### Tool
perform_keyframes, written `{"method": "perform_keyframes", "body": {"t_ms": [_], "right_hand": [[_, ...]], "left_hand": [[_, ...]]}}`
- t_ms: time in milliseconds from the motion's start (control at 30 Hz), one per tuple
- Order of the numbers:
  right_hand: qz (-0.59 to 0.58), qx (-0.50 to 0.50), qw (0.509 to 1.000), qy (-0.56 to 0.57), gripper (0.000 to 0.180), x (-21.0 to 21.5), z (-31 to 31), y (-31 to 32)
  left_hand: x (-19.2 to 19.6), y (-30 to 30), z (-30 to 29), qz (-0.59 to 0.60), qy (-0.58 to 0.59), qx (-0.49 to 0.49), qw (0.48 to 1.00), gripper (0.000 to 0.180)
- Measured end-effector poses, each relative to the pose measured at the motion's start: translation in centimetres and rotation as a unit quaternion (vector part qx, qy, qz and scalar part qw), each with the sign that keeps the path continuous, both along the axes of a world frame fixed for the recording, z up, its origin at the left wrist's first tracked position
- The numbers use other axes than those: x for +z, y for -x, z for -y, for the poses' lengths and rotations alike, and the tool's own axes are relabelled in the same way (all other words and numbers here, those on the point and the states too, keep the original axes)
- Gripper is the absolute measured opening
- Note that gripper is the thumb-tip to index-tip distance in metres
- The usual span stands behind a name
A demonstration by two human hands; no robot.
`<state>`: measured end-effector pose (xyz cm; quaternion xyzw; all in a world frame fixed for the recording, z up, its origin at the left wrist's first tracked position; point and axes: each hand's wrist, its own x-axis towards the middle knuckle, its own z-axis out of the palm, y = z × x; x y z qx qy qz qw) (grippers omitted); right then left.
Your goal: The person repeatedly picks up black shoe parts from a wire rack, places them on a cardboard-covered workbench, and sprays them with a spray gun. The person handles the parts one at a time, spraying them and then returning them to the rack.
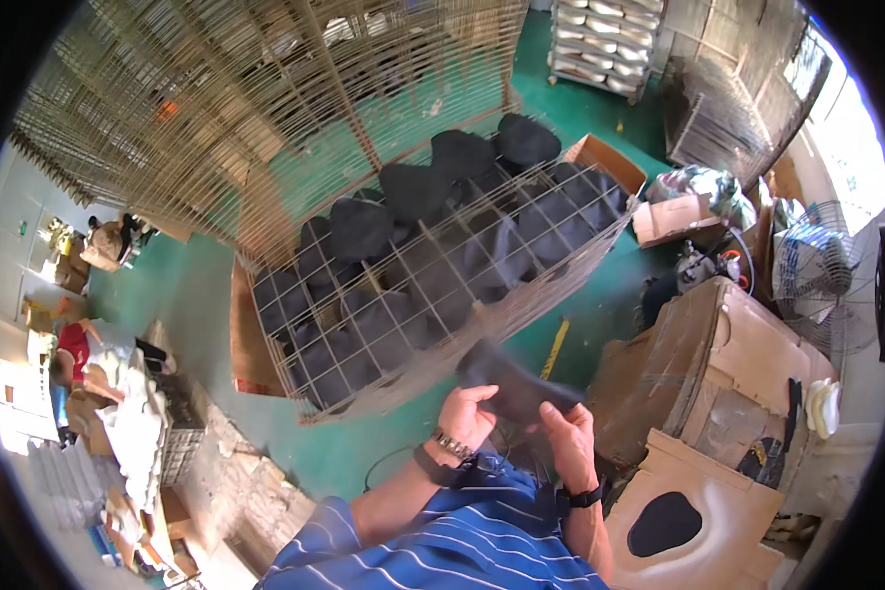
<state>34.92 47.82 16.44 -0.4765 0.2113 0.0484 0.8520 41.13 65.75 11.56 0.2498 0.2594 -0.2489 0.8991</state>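
A black, flexible, curved piece (509, 382), slightly blurred, is held between my two hands in front of my body. My left hand (469, 417) pinches its lower left edge with the thumb on top. At its right end my right hand (568, 433) grips it, thumb on the near face. Just beyond lies a wire rack (433, 339) with several similar black rounded pieces (452, 285) under and through its grid. Along its far edge stand more of them, such as one black piece (528, 141) at the upper right. My fingers underneath are mostly hidden.
To my right, a cardboard box (674, 364) stands close by; a flat black pad (665, 523) lies on cardboard below it. Tall wire panels (265, 108) rise at the far left. A person in red (72, 352) is at a cluttered left-hand bench. A fan (811, 251) stands right.
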Motion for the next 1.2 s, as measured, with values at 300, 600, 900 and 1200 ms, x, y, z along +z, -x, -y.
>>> {"method": "perform_keyframes", "body": {"t_ms": [300,600,900,1200], "right_hand": [[-0.086,0.035,0.975,0.201,0.03,-1.8,1.8,-1.8],[-0.149,0.158,0.766,0.604,0.038,-9.1,4.5,1.8],[-0.184,0.2,0.764,0.586,0.039,-12.5,1.1,3.1],[-0.215,0.224,0.759,0.572,0.043,-13.3,-1.1,3.0]], "left_hand": [[7.5,-10.0,-12.1,0.105,-0.092,0.178,0.974,0.025],[0.0,-23.5,-29.8,0.095,-0.208,0.272,0.935,0.022],[-3.4,-35.6,-40.2,0.163,-0.188,0.334,0.909,0.022],[-20.7,-34.5,-42.2,-0.168,-0.637,0.312,0.684,0.087]]}}
